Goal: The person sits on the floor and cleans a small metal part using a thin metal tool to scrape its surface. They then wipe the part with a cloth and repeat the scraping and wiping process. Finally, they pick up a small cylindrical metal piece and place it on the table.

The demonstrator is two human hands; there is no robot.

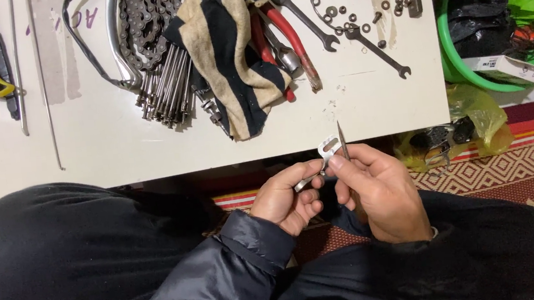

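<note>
Metal bracket (326, 154) sits pinched between both hands just below the tabletop (373, 108) edge, left hand (284, 200) closed on its lower end. Right hand (376, 188) grips a thin pointed tool (342, 138) against its slot; the probing likely needs steadiness.

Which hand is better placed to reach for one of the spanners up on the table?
Right, probably. The right hand pinches only a thin pointed tool and sits below the spanners on the table. The left hand grips the small slotted metal plate and sits farther from them.
</note>
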